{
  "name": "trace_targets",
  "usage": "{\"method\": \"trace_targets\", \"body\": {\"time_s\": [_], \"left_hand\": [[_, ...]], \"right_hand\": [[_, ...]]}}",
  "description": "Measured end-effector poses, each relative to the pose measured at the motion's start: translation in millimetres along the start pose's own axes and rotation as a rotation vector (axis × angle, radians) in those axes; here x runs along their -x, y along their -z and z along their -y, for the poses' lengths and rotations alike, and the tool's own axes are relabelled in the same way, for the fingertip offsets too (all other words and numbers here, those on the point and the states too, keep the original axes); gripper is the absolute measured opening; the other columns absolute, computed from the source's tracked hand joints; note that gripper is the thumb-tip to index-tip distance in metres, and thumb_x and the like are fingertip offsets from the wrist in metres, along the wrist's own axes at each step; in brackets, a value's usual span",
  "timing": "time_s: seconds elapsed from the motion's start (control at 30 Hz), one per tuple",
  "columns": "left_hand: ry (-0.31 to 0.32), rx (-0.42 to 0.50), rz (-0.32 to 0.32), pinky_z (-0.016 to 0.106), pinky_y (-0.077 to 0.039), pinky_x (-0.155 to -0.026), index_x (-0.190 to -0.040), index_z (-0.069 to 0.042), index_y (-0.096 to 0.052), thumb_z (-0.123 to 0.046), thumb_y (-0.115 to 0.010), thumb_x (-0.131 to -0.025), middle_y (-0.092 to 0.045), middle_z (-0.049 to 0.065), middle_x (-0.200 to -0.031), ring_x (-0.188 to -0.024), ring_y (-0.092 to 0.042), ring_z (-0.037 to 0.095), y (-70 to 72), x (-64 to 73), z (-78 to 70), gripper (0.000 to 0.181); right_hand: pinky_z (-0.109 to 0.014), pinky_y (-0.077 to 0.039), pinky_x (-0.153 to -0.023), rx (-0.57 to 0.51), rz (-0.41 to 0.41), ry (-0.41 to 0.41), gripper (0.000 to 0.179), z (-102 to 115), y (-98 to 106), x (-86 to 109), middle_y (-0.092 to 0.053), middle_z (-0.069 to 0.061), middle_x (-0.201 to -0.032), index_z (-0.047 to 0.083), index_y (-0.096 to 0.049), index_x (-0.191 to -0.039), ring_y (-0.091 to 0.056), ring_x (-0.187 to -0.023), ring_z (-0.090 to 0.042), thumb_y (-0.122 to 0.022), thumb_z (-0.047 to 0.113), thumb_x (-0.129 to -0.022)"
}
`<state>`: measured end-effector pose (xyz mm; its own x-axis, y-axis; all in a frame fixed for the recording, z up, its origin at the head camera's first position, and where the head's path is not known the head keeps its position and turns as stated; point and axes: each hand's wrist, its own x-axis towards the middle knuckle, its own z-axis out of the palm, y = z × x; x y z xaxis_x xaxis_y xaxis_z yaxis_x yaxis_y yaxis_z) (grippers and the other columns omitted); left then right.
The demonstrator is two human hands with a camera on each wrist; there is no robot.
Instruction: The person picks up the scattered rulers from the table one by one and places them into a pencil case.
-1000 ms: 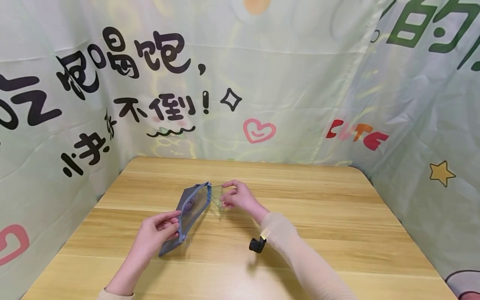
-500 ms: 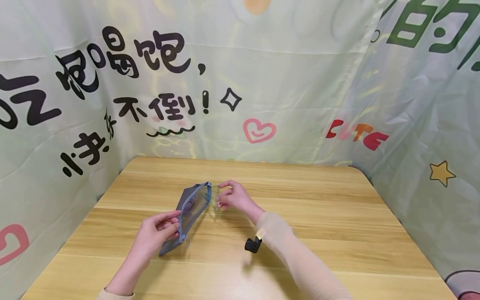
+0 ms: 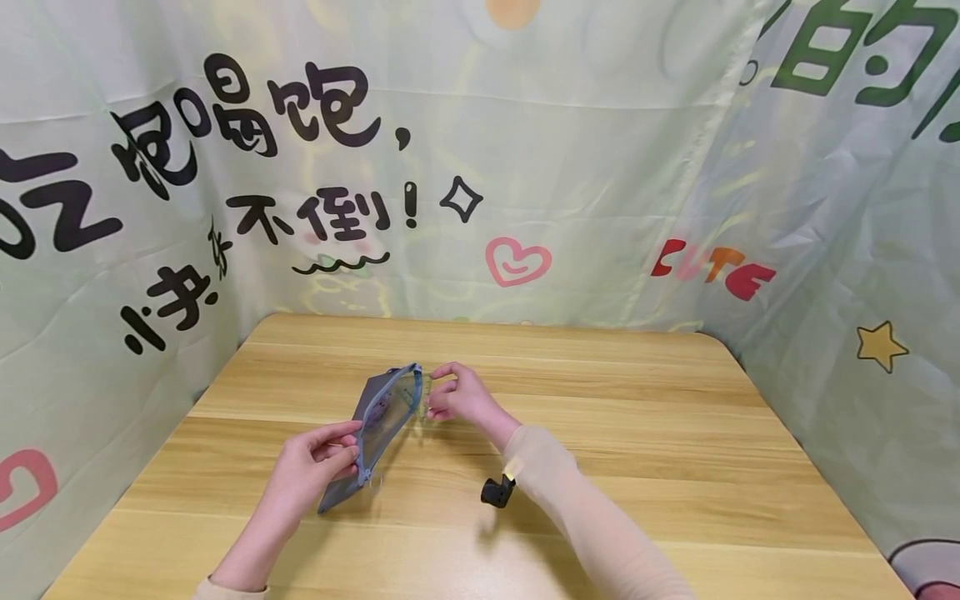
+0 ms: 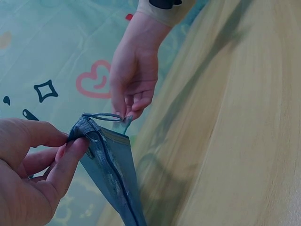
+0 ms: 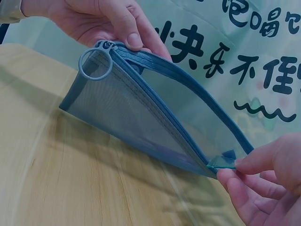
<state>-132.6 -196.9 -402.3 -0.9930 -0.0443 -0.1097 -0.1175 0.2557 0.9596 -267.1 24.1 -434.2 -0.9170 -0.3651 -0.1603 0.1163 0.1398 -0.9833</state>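
A blue-grey zip pouch (image 3: 390, 421) with mesh sides stands on edge above the table, its zipper undone and its mouth spread. My left hand (image 3: 311, 462) pinches the pouch's near upper corner by the zipper end. A round pull ring (image 5: 81, 66) hangs there in the right wrist view. At the far end of the mouth, my right hand (image 3: 467, 396) pinches a clear greenish ruler (image 3: 426, 398) between thumb and fingers. Part of the ruler (image 5: 222, 163) is inside the opening in the right wrist view; the fingers hide its outer end.
The wooden table (image 3: 637, 417) extends to the right and behind the pouch. A printed cloth backdrop (image 3: 585, 183) rises along its back and sides. A small black camera (image 3: 497, 492) hangs under the right sleeve, just above the tabletop.
My right hand has moved left, sliding the ruler farther into the pouch, so less of it shows outside. The left hand and the pouch have stayed in place.
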Motion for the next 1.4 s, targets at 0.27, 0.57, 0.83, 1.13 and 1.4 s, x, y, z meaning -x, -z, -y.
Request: {"method": "trace_targets", "body": {"time_s": [0.27,0.57,0.83,1.13,1.4], "left_hand": [[-0.001,0.006,0.004,0.020,-0.062,-0.074,-0.133,0.006,-0.057,0.002,-0.063,-0.092,-0.064,0.007,-0.101,-0.080,-0.062,0.001,-0.3,0.1,0.8,0.041],[-0.021,0.009,0.015,0.020,-0.062,-0.075,-0.132,0.008,-0.057,0.002,-0.061,-0.093,-0.063,0.010,-0.102,-0.080,-0.063,0.002,0.7,1.9,-0.4,0.040],[-0.015,0.007,0.015,0.020,-0.062,-0.074,-0.132,0.007,-0.057,0.002,-0.063,-0.092,-0.064,0.008,-0.101,-0.080,-0.064,0.002,0.0,1.7,-0.4,0.041],[-0.029,0.002,0.019,0.021,-0.062,-0.075,-0.132,0.008,-0.057,0.002,-0.062,-0.093,-0.064,0.009,-0.102,-0.081,-0.064,0.002,-0.8,1.5,-0.1,0.040],[-0.019,0.005,0.011,0.020,-0.062,-0.074,-0.132,0.007,-0.058,0.003,-0.062,-0.092,-0.064,0.009,-0.102,-0.080,-0.064,0.002,-1.0,1.8,0.5,0.040]], "right_hand": [[-0.042,-0.064,-0.078,-0.040,0.004,-0.015,0.048,4,-5,2.8,-0.068,-0.026,-0.103,-0.004,-0.044,-0.131,-0.067,-0.064,-0.016,-0.063,-0.009,-0.088],[-0.039,-0.064,-0.075,-0.061,-0.007,-0.020,0.048,1,-11,0.5,-0.067,-0.015,-0.091,-0.004,-0.044,-0.130,-0.066,-0.063,-0.017,-0.064,-0.009,-0.087],[-0.037,-0.065,-0.073,-0.067,-0.005,-0.027,0.049,3,-14,1.4,-0.065,-0.012,-0.088,-0.004,-0.043,-0.132,-0.067,-0.063,-0.017,-0.065,-0.008,-0.088],[-0.039,-0.065,-0.074,-0.083,-0.011,-0.027,0.053,7,-20,-0.4,-0.066,-0.014,-0.088,-0.004,-0.042,-0.134,-0.068,-0.061,-0.017,-0.065,-0.009,-0.087],[-0.036,-0.065,-0.070,-0.087,-0.012,-0.016,0.051,7,-25,-2.1,-0.067,-0.015,-0.087,-0.002,-0.043,-0.132,-0.067,-0.060,-0.016,-0.066,-0.009,-0.087]]}}
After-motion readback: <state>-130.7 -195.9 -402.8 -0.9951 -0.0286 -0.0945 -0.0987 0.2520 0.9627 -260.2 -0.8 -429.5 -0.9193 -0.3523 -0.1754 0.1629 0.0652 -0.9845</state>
